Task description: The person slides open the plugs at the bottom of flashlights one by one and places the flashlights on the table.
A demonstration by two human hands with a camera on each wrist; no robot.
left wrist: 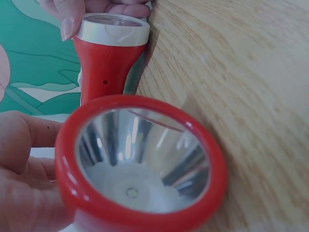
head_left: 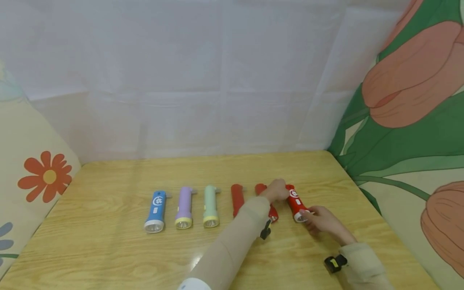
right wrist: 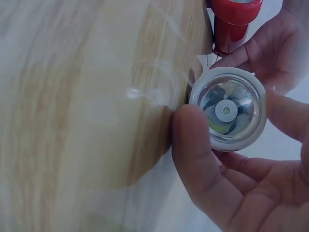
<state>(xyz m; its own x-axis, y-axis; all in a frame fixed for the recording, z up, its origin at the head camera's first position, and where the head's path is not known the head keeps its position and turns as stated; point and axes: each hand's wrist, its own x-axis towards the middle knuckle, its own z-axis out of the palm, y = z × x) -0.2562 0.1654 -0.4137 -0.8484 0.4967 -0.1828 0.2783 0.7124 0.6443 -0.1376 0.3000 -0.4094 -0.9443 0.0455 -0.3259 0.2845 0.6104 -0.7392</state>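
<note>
A red flashlight with a white rim [head_left: 295, 201] lies at the row's right end. My right hand [head_left: 320, 219] pinches its white head between thumb and fingers; the clear lens faces me in the right wrist view. Reaching across, my left hand [head_left: 277, 190] is by this flashlight's tail, over the gap beside an all-red flashlight [head_left: 273, 214]. In the left wrist view that red-rimmed flashlight [left wrist: 215, 159] hides the left fingertips. Thin metal prongs [right wrist: 216, 60] show by a left fingertip in the right wrist view. Whether the left hand grips anything is unclear.
To the left, another red flashlight [head_left: 237, 197], a mint one [head_left: 210, 203], a purple one [head_left: 185, 203] and a blue one [head_left: 157, 207] lie in a row on the wooden table [head_left: 108, 249]. White cloth [head_left: 181, 80] hangs behind; flowered cloth [head_left: 409, 169] borders the right.
</note>
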